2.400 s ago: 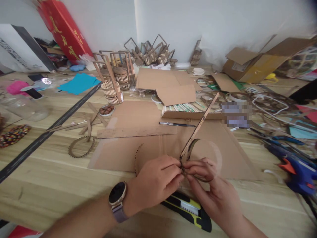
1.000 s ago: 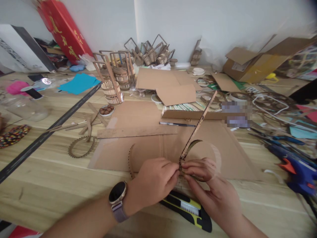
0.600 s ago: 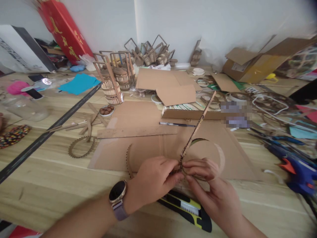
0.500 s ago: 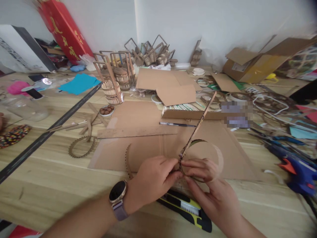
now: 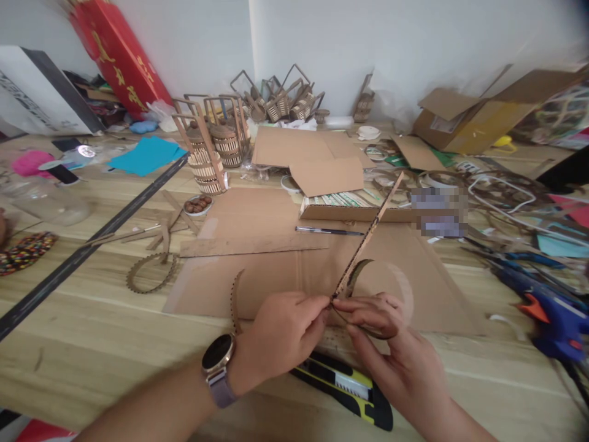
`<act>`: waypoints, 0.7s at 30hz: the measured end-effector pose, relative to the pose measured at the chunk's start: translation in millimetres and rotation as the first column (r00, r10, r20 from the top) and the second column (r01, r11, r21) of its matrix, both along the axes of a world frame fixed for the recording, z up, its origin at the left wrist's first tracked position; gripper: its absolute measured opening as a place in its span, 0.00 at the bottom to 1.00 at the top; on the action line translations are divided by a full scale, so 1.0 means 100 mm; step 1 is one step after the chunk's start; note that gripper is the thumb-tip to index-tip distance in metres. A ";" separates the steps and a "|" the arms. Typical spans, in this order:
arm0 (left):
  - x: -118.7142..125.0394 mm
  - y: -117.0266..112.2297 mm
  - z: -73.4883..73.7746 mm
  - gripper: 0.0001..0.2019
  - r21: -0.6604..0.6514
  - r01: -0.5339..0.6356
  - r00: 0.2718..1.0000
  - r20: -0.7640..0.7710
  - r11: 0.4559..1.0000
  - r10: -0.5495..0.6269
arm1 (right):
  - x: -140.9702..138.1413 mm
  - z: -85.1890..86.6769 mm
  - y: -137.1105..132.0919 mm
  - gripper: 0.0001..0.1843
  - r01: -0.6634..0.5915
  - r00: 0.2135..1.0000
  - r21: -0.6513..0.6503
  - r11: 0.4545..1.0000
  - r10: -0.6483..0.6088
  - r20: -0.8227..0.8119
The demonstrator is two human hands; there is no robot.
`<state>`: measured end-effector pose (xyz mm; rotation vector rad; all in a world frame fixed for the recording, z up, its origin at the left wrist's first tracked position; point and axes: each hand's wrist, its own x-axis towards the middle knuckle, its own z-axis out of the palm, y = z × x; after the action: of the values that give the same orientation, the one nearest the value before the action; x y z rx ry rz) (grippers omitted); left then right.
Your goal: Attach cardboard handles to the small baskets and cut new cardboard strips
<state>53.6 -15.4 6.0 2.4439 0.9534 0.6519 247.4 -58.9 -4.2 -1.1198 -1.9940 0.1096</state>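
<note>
A long, narrow corrugated cardboard strip (image 5: 368, 238) rises slantwise from my fingertips toward the upper right. My left hand (image 5: 285, 334), with a watch on its wrist, pinches it between thumb and forefinger. Right beside that pinch, my right hand (image 5: 381, 325) has its fingers closed on the strip too. A curled cardboard section (image 5: 359, 274) shows just above the right fingers; where it joins is hidden. Left of my left hand stands a curved cardboard piece (image 5: 235, 301), partly covered by the hand. Beneath both hands lies a black and yellow utility knife (image 5: 361, 408).
A cardboard sheet (image 5: 257, 212) covers the middle, bearing a pen (image 5: 329, 231) and a flat strip (image 5: 253, 247). At left lies a cardboard ring (image 5: 151, 274); at right, a blue glue gun (image 5: 556, 325). Small lidded baskets (image 5: 207, 162) stand behind, near a bowl of nuts (image 5: 199, 204).
My fingertips have shifted slightly on the strip. The curled part by my right hand has tilted, its darker face showing more. My left hand is nearly still.
</note>
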 end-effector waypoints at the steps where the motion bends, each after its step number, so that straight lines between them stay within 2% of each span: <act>1: 0.00 0.00 0.00 0.09 -0.001 0.006 1.000 0.002 1.000 -0.006 | 0.00 0.00 0.00 0.07 0.006 1.000 -0.002 1.000 -0.006 -0.001; 11: 0.01 0.00 0.01 0.10 -0.120 -0.010 1.000 -0.011 0.993 0.009 | -0.03 0.01 0.02 0.08 -0.021 0.999 0.034 0.999 0.021 -0.024; 21: 0.03 0.01 0.01 0.10 -0.113 -0.012 0.998 -0.061 0.994 0.005 | -0.03 -0.01 0.01 0.06 0.016 0.999 0.068 0.998 -0.019 0.044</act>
<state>56.3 -14.2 7.1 2.3729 0.9965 0.5152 244.0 -57.5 -5.0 -1.1053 -2.0118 0.0078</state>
